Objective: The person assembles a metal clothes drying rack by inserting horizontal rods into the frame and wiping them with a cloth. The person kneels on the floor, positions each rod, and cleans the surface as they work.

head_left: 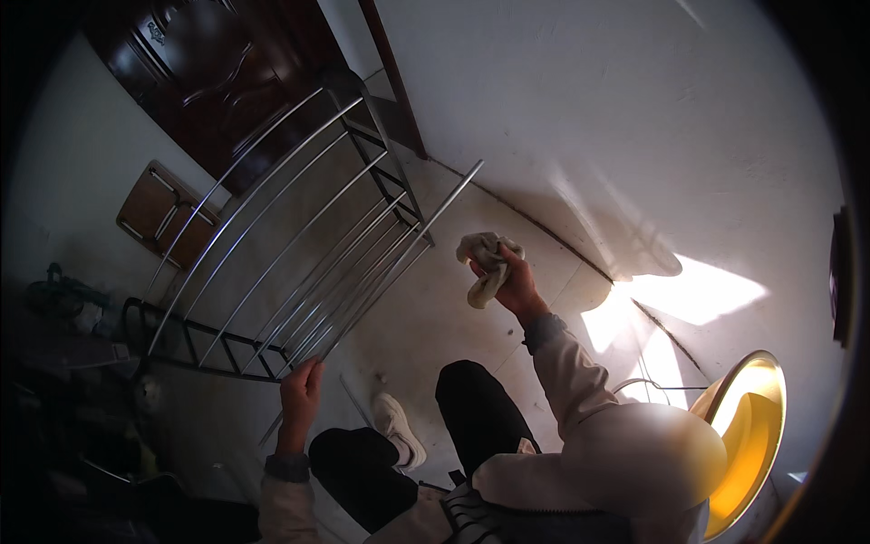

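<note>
A metal rack [299, 231] with long shiny bars between two dark end frames stands tilted in front of me. My left hand [301, 399] is closed round its near lower corner, where a bar meets the dark frame. Off to the right of the rack, my right hand [518, 283] is raised with a crumpled, greyish-beige cloth [489, 263] gripped in its fingers. The cloth hangs apart from the bars, nearest to the protruding end of the outermost bar.
A yellow basin [748, 444] stands at my right by the white wall [616, 109]. Far left, a folded stool [163, 213] leans near a dark wooden door [217, 72]. Dim clutter [72, 308] lies at the left. My shoe [399, 431] rests on the floor below the rack.
</note>
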{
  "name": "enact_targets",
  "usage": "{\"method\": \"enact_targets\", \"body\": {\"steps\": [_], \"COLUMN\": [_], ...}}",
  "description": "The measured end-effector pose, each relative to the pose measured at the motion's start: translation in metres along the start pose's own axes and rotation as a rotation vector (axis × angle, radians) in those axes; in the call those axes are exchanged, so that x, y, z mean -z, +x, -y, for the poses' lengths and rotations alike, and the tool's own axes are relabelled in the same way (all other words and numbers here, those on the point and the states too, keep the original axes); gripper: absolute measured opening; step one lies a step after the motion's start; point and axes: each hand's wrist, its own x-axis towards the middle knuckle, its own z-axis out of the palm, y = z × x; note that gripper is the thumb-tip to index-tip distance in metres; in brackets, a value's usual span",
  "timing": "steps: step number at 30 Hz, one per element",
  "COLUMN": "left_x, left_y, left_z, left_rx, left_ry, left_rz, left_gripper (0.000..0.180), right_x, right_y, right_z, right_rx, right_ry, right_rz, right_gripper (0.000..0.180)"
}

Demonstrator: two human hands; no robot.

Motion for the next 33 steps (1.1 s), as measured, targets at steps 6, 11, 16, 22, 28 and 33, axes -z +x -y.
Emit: {"method": "enact_targets", "body": {"steps": [6, 11, 16, 22, 28, 33], "left_x": [-0.008, -0.009, -0.033, -0.018, 0.03, 0.028], "left_y": [-0.002, -0.004, 0.024, 0.051, 0.09, 0.109], "left_z": [-0.015, -0.023, -0.04, -0.047, -0.09, -0.122], "left_rx": [-0.029, -0.049, -0.017, -0.121, -0.134, 0.183], "left_ry": [-0.029, -0.117, -0.107, 0.03, -0.619, -1.393], "left_rz": [0.16, 0.137, 0.15, 0.115, -0.329, -0.352], "left_gripper": [0.027, 0.028, 0.028, 0.035, 0.059, 0.027], "right_x": [-0.057, -0.07, -0.12, -0.142, -0.143, -0.156], "right_y": [0.05, 0.046, 0.006, 0.007, 0.046, 0.017], "right_z": [0.007, -0.012, -0.129, -0.17, -0.116, -0.129], "right_rx": [0.086, 0.151, -0.013, 0.145, 0.584, 0.586], "right_ry": [0.218, 0.028, -0.074, -0.756, -1.569, -1.802], "right_rz": [-0.167, -0.212, -0.255, -0.212, 0.238, 0.535], "right_gripper": [0.041, 0.037, 0.041, 0.031, 0.024, 0.038]}}
